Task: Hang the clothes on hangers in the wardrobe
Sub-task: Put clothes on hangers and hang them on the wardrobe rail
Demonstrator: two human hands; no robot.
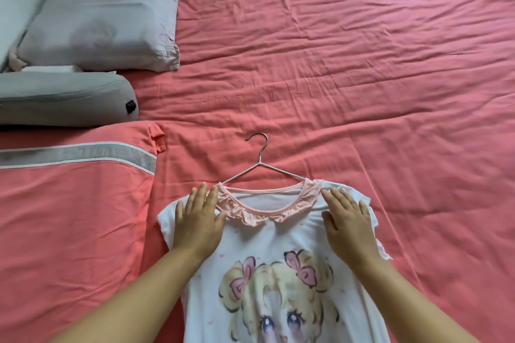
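On the pink bed sheet [348, 69], at six o'clock in the view, a white shirt [278, 245] with a cartoon print lies flat, a wire hanger [257, 160] inside its frilled collar [250, 214], hook toward twelve. Left hand [199, 220] rests flat, fingers straight, on the nine o'clock shoulder; right hand [348, 221] lies likewise at three o'clock. Neither grips anything. Pillows [103, 14] sit at ten o'clock.

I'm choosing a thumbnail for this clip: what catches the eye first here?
The white top with a cartoon girl's face lies on the pink bed sheet, bottom centre. The left hand and right hand press flat on its shoulders. A metal hanger pokes from its frilled collar.
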